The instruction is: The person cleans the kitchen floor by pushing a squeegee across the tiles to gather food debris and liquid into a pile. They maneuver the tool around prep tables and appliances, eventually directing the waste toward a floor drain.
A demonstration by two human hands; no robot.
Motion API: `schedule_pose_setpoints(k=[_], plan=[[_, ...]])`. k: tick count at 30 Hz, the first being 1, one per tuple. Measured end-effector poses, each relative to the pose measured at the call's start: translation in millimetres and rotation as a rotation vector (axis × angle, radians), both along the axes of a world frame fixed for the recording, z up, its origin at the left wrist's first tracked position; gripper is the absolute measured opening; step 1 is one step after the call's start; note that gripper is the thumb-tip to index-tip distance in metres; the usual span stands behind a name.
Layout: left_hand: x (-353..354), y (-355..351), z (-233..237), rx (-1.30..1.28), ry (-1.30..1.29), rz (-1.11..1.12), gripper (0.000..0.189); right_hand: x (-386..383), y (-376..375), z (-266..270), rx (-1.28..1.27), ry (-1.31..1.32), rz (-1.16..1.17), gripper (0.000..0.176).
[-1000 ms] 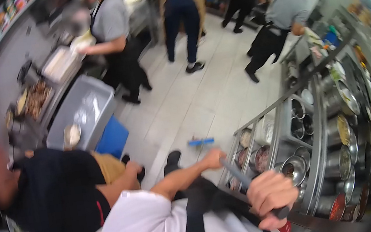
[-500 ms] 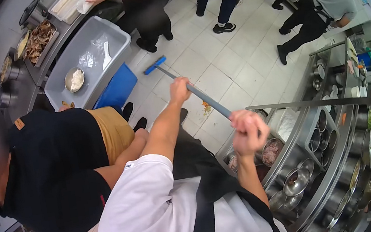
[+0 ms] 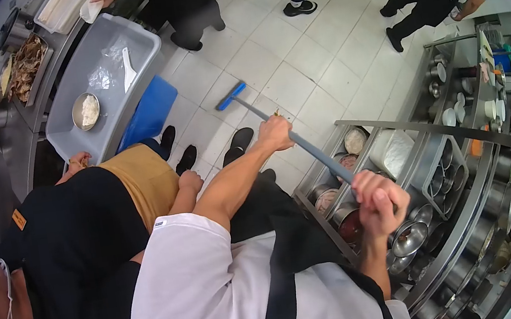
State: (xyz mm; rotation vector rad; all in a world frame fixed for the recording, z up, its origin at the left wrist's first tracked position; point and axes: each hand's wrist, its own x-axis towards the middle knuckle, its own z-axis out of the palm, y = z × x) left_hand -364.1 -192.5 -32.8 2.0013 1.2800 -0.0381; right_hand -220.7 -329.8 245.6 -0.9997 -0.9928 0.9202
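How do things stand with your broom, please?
Left grip and right grip around broom. Blue head at floor. Co-worker's shoes nearby, to the left.

Tiled floor (image 3: 297, 82), steel counter (image 3: 28, 123), tub (image 3: 111, 124) and loaded rack (image 3: 434, 130).
On the floor, shoes (image 3: 299, 8) and a broom's head (image 3: 231, 96); on the counter, a meat tray (image 3: 44, 65) and a pot (image 3: 14, 30); in the tub, a rice bowl (image 3: 78, 110) and a spoon (image 3: 128, 71); on the rack, pots (image 3: 469, 260) and bowls (image 3: 409, 240).

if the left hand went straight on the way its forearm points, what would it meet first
Past the gray handle in its grip, the left hand seems to have a free way over the tiled floor, probably meeting that first; its height above the tiles is unclear.
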Motion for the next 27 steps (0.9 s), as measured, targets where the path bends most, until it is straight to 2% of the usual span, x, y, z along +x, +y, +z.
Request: schedule_pose_setpoints(k=[2,5,7,8,9,10,12,13,15,18,20,22,26,27], plan=[[8,-4,17,-0.052,-0.010,0.053,0.019,3,-4,18,-0.010,-0.041,0.027,0.035],[-20,-22,25,0.138,-0.211,0.283,0.014,-6,-6,22,0.032,-0.035,0.097,0.037],[-43,-22,-10,0.172,-0.127,0.395,0.013,-17,-1,-7,-0.009,-0.009,0.104,0.040],[-58,-21,-27,0.157,-0.092,0.377,0.014,-24,3,-24,-0.070,-0.123,0.067,0.038],[-71,-18,-45,0.146,-0.058,0.359,0.016,-32,13,-54,0.005,0.041,0.135,0.036],[-76,-17,-54,0.136,-0.022,0.346,0.017,-30,16,-54,-0.005,0.097,0.138,0.036],[-60,-32,-65,0.188,-0.113,0.294,0.020,-24,15,-45,-0.023,0.149,0.141,0.036],[-45,-45,-63,0.207,-0.161,0.267,0.022,-14,8,-28,-0.037,0.136,0.138,0.036],[-7,-59,-37,0.042,-0.227,0.204,0.025,4,-4,-6,-0.004,0.125,0.038,0.036],[30,-56,-27,-0.039,-0.202,0.071,0.023,22,-11,20,-0.042,0.088,-0.051,0.034],[33,-39,9,-0.133,-0.135,-0.001,0.021,17,-9,36,-0.003,0.068,-0.059,0.033],[25,-24,37,-0.082,-0.166,0.023,0.019,3,0,55,0.038,0.034,-0.024,0.033],[-7,19,31,0.033,-0.304,0.100,0.018,-10,37,48,0.110,0.068,-0.014,0.035],[-17,33,28,0.050,-0.197,0.132,0.018,-14,51,31,0.094,0.105,-0.023,0.035]])
